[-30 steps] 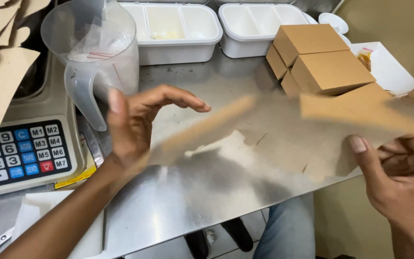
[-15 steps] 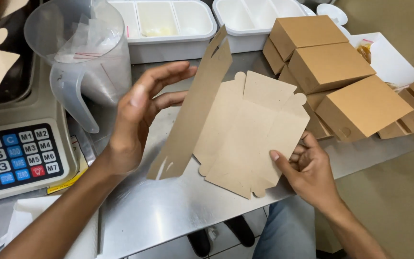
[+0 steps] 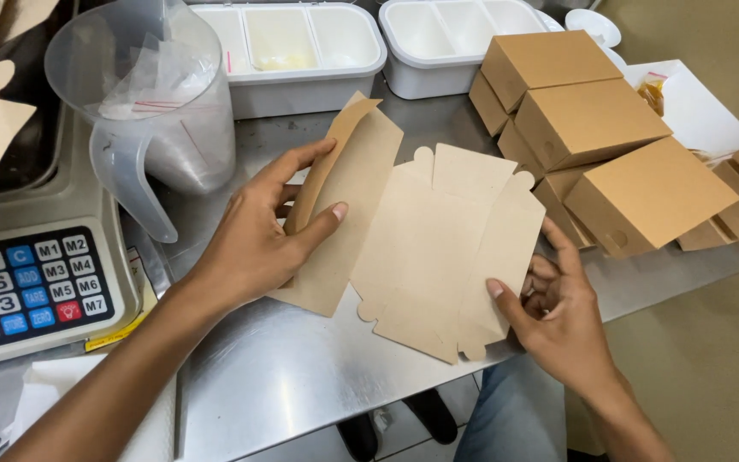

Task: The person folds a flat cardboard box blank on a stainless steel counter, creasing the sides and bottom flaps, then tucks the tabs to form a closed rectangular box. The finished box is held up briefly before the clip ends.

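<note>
A flat brown cardboard box blank (image 3: 438,248) is spread out above the steel counter (image 3: 301,376). My left hand (image 3: 258,235) grips its left panel, thumb on the front and fingers curled behind the bent flap. My right hand (image 3: 558,312) holds the lower right edge of the blank, thumb on top and fingers underneath. The right panels are partly folded along their creases.
Several folded brown boxes (image 3: 609,128) are stacked at the right. A clear plastic jug (image 3: 147,111) with small bags stands at the left, beside a scale with a keypad (image 3: 27,282). Two white divided trays (image 3: 301,51) sit at the back. My legs show below the counter's front edge.
The blank has been lowered and opened flatter. My left hand has shifted its grip onto the left panel, and my right hand has moved right along the bottom edge.
</note>
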